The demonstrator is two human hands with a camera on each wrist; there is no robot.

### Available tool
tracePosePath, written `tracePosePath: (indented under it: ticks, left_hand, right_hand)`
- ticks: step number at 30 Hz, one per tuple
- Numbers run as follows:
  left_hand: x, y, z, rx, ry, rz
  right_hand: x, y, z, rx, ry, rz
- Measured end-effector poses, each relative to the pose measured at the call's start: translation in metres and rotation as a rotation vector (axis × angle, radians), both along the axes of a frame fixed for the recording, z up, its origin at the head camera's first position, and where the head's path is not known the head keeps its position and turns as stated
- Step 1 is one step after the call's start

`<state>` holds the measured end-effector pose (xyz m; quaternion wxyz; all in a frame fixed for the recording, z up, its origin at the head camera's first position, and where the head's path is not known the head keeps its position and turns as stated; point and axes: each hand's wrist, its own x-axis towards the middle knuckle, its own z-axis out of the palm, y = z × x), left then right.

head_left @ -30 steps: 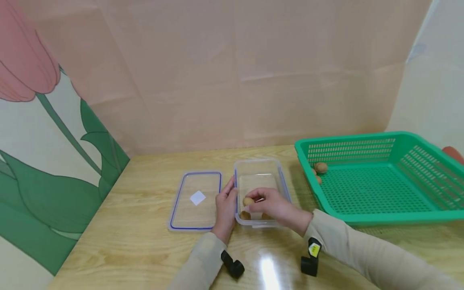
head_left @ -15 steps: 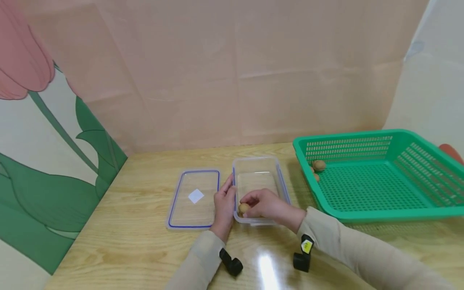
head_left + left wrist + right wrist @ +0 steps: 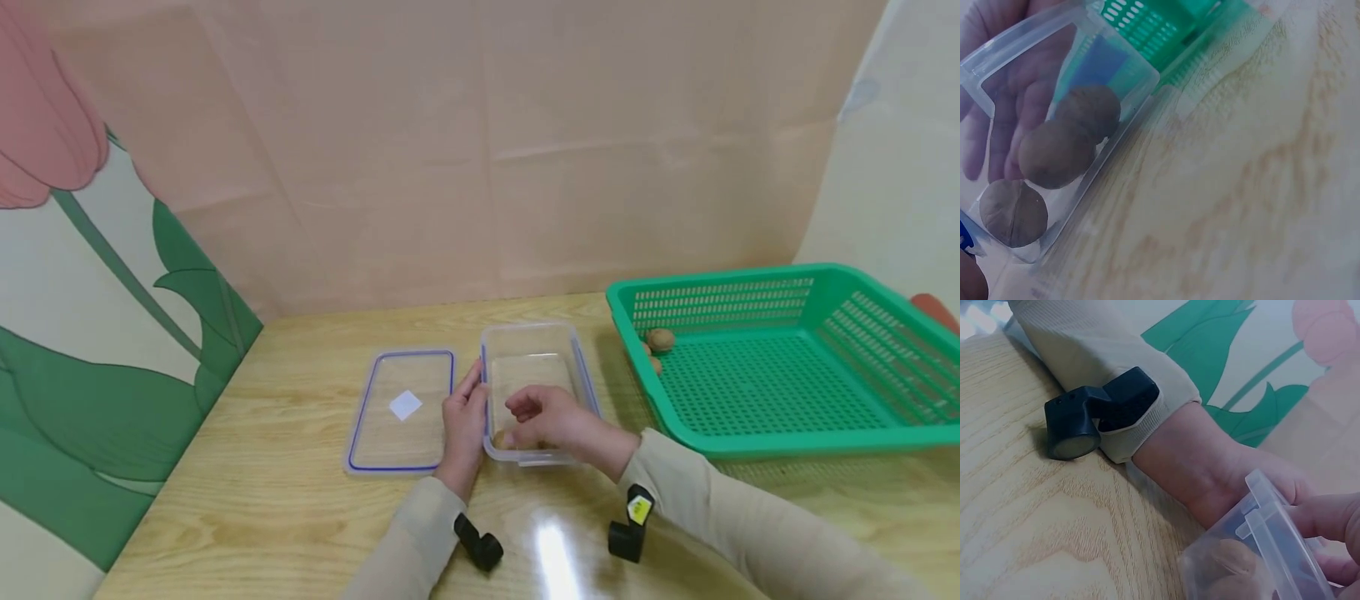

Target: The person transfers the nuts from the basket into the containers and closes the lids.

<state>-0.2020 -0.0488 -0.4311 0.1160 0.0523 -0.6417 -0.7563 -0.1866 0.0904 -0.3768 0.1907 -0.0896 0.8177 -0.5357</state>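
A clear plastic food container (image 3: 529, 337) stands uncovered on the table. My left hand (image 3: 465, 425) rests along its left wall with the fingers fairly straight. Over the near end, my right hand (image 3: 551, 417) hovers inside the rim, fingers loosely bent and nothing visible between them. One walnut (image 3: 502, 439) shows below the right thumb in the head view. Through the clear wall, the left wrist view shows three nuts: a near walnut (image 3: 1014, 214), a middle walnut (image 3: 1057, 154) and a far walnut (image 3: 1094, 112). The right hand partly covers them from above.
Left of the container lies its clear lid (image 3: 401, 358) with a blue seal and a white square label. A green perforated basket (image 3: 780, 446) stands to the right, with several walnuts (image 3: 661, 340) at its left wall. Behind the wooden table (image 3: 300, 500) is a pinkish covering.
The right hand lowered a walnut into the container's near left corner and let go of it. Its fingers have since lifted slightly. The left hand stays against the container.
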Motion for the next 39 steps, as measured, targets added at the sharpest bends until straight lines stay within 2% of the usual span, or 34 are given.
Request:
tracePosePath:
  ticks: [6, 14, 20, 31, 35, 36, 39]
  left_hand:
    - [-0.001, -0.001, 0.001, 0.003, 0.011, -0.004]
    - [-0.001, -0.001, 0.001, -0.003, 0.007, 0.017]
    - [0.000, 0.000, 0.002, 0.020, -0.015, -0.001]
    - [0.001, 0.002, 0.001, 0.025, -0.031, 0.005]
    - [0.001, 0.000, 0.002, 0.018, -0.035, -0.012]
    - [0.003, 0.000, 0.006, 0.017, -0.036, -0.018]
    - [0.003, 0.000, 0.006, 0.029, -0.030, -0.024]
  right_hand:
    - [0.004, 0.004, 0.010, -0.038, 0.061, -0.017]
    - [0.015, 0.017, 0.042, -0.101, 0.113, 0.037]
    - [0.012, 0.034, 0.063, -0.095, 0.123, 0.001]
    - [-0.009, 0.077, 0.101, -0.069, 0.187, -0.129]
    - [-0.022, 0.096, 0.106, -0.030, 0.200, -0.185]
    - [-0.025, 0.101, 0.106, -0.017, 0.206, -0.192]
    - [-0.036, 0.115, 0.104, 0.008, 0.210, -0.205]
